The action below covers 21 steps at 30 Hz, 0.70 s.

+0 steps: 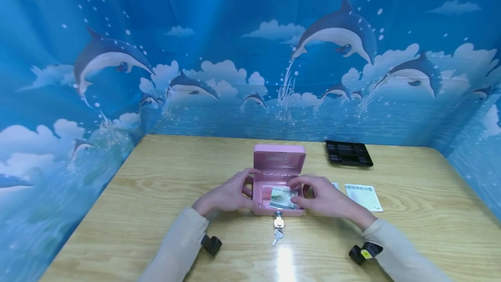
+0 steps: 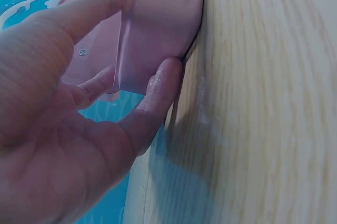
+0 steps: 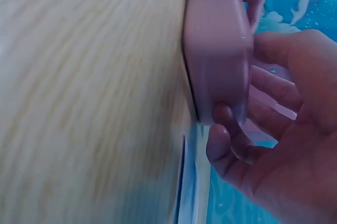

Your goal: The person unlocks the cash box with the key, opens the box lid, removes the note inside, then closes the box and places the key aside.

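Note:
A pink cash box (image 1: 289, 213) stands on the table with its lid (image 1: 279, 148) raised. My left hand (image 1: 232, 193) grips its left side, thumb at the front corner and other fingers along the side wall, as the left wrist view also shows. Over the right rim reaches my right hand (image 1: 322, 197). Its thumb and index finger hold the right edge of a green-and-white banknote (image 1: 279, 199) inside the box; other fingers touch the outer right wall (image 3: 218, 71). Reddish paper (image 1: 266, 195) lies partly beneath the banknote. A key (image 1: 278, 222) sits in the front lock, another key (image 1: 277, 236) hanging below it.
A black compartment tray (image 1: 349, 154) lies at the back right. Right of the box is a pale banknote-like sheet (image 1: 364, 197), with a second one (image 1: 335, 185) mostly hidden behind my right hand. A blue dolphin-print curtain (image 1: 235, 55) borders the wooden table (image 1: 176, 164).

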{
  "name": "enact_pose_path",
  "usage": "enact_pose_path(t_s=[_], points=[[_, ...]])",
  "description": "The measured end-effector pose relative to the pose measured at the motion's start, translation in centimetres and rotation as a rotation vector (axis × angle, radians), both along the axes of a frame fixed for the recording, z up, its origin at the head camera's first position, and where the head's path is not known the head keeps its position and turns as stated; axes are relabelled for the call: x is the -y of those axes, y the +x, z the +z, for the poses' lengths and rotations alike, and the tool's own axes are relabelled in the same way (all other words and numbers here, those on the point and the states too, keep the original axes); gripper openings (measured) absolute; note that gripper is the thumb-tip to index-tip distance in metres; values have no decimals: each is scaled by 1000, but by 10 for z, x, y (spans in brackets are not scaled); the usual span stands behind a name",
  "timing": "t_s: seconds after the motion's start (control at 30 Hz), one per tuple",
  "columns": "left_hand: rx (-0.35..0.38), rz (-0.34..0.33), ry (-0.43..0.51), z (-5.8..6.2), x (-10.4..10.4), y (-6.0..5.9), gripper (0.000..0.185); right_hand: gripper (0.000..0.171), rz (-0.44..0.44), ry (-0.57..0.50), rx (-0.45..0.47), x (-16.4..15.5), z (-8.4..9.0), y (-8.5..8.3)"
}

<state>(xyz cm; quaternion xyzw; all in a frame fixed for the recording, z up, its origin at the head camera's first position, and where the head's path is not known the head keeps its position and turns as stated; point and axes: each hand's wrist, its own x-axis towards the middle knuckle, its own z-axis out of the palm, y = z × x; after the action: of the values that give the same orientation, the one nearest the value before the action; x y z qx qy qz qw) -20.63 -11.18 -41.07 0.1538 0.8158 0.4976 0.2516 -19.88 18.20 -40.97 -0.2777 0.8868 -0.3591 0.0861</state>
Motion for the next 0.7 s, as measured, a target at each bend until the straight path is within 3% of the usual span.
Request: enact_pose_path(t_s=[0.33, 0.7], points=[[0, 8, -5, 0, -1, 0, 93, 38, 47, 96, -73, 12, -3, -8], [5, 11, -15, 1, -1, 0, 93, 34, 24, 103, -29, 17, -4, -12]])
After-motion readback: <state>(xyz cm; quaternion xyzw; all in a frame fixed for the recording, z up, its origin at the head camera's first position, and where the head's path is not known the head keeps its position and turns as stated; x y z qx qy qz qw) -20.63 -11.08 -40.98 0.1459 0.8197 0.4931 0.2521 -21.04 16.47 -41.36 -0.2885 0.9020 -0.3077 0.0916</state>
